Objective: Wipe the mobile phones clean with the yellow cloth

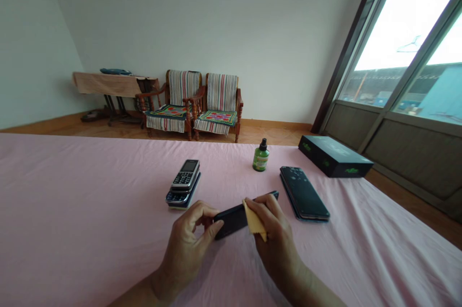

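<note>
A dark smartphone (233, 220) is held tilted just above the pink cloth, its left end pinched between the thumb and fingers of my left hand (191, 237). My right hand (272, 227) grips a folded yellow cleaning cloth (254, 223) and presses it against the phone's right part and edge. That hand covers much of the phone's right end; one corner shows beyond the fingers. Left of the phone lies a small stack with a silver keypad phone (186, 174) on top. To the right, another dark smartphone (305, 194) rests on a flat stack, with light smudges on its upper screen.
A green bottle (260, 158) with a black cap stands behind my hands. A black box (334, 155) with green marks sits at the far right on the pink cloth (90, 211). Beyond are two wooden chairs (218, 100), a covered table (111, 84) and a window (390, 47).
</note>
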`<move>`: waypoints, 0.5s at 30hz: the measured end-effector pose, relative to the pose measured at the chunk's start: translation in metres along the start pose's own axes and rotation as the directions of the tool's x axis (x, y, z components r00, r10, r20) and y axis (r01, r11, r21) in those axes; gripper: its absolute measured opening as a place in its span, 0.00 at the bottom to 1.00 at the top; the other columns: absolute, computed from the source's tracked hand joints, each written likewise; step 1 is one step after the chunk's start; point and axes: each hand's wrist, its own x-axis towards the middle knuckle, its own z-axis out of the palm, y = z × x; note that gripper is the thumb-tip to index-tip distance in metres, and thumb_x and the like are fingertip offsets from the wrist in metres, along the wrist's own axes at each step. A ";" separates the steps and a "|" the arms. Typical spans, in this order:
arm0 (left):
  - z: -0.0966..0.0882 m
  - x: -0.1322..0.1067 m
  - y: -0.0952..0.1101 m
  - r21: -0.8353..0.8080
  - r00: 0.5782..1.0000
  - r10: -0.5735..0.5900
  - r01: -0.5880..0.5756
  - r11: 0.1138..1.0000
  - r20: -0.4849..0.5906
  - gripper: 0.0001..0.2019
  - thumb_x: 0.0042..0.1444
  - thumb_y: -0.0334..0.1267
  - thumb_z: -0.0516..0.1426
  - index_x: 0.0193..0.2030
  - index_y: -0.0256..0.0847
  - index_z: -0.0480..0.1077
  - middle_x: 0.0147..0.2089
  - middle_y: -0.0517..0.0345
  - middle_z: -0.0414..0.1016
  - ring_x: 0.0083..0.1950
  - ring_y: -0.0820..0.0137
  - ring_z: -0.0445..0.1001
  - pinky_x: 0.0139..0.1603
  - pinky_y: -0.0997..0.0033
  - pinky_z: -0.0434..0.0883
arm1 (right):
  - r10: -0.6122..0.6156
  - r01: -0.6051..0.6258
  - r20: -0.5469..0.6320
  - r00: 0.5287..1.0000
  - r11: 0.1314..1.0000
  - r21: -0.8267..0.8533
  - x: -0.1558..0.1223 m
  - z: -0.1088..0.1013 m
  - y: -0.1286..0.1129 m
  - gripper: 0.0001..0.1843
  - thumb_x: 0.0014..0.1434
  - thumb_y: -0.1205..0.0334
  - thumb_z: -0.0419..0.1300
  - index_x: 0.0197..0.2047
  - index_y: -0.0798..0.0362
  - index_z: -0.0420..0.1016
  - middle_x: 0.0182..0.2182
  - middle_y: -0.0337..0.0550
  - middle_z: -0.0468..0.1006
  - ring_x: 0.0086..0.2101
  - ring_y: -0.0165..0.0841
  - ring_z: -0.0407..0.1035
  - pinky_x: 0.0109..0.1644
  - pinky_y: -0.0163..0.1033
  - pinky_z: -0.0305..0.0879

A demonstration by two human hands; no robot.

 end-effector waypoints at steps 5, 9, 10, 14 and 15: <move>-0.001 -0.001 0.002 0.009 1.000 0.023 -0.023 1.000 0.006 0.04 0.59 0.34 0.57 0.33 0.39 0.71 0.28 0.60 0.70 0.29 0.69 0.71 0.30 0.72 0.69 | -0.035 0.030 0.062 0.997 0.997 0.074 0.002 -0.004 -0.007 0.32 0.45 0.81 0.48 0.51 0.53 0.75 0.39 0.46 0.72 0.38 0.34 0.71 0.39 0.35 0.69; 0.000 -0.003 0.000 0.043 0.995 0.101 -0.100 0.994 -0.013 0.01 0.58 0.32 0.58 0.35 0.40 0.70 0.29 0.61 0.69 0.28 0.70 0.70 0.30 0.74 0.69 | 0.022 -0.026 -0.090 0.996 0.999 -0.041 0.012 -0.027 0.005 0.27 0.47 0.78 0.50 0.49 0.53 0.74 0.39 0.45 0.72 0.39 0.36 0.71 0.41 0.38 0.68; 0.001 -0.004 -0.001 0.051 0.993 0.115 -0.114 0.992 -0.017 0.01 0.58 0.31 0.58 0.35 0.40 0.70 0.29 0.61 0.68 0.28 0.71 0.70 0.30 0.74 0.69 | 0.042 -0.053 -0.139 0.989 0.995 -0.081 0.015 -0.033 0.010 0.22 0.50 0.76 0.52 0.47 0.52 0.75 0.38 0.45 0.73 0.38 0.36 0.70 0.40 0.38 0.68; 0.001 -0.005 -0.001 0.074 0.992 0.124 -0.122 0.990 -0.016 0.02 0.58 0.30 0.57 0.36 0.40 0.69 0.30 0.61 0.68 0.29 0.71 0.70 0.31 0.74 0.69 | 0.116 -0.158 -0.187 0.975 0.961 -0.227 0.024 -0.049 0.022 0.13 0.53 0.71 0.55 0.40 0.52 0.76 0.34 0.43 0.73 0.33 0.36 0.70 0.36 0.38 0.65; 0.001 -0.005 0.000 0.080 0.992 0.122 -0.120 0.990 -0.012 0.03 0.58 0.29 0.57 0.36 0.40 0.69 0.30 0.61 0.68 0.29 0.71 0.70 0.32 0.74 0.69 | 0.134 -0.173 -0.169 0.976 0.953 -0.248 0.025 -0.050 0.024 0.13 0.53 0.72 0.55 0.39 0.52 0.76 0.34 0.43 0.73 0.33 0.36 0.69 0.35 0.38 0.65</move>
